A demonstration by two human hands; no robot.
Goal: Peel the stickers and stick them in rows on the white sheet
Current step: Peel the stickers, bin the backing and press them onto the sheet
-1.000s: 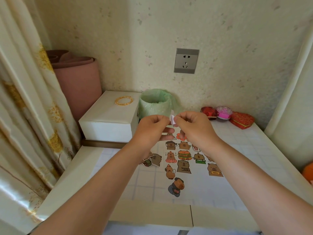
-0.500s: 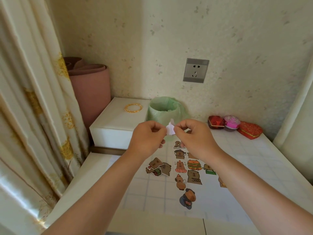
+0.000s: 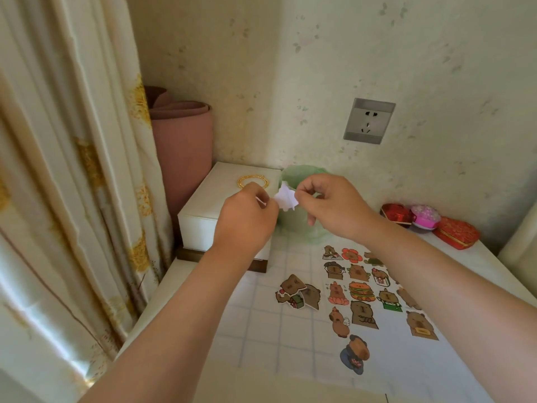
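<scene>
cream curtain (image 3: 72,170) with gold flowers, pink roll (image 3: 181,135), pale green bin (image 3: 302,219), red heart boxes (image 3: 456,232).

Bare forearms (image 3: 180,315); left hand (image 3: 245,219), right hand (image 3: 334,207)

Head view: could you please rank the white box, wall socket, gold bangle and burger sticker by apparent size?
1. white box
2. wall socket
3. gold bangle and burger sticker: these look about alike, and the left hand hides part of the bangle, so I will not rank them.
</scene>
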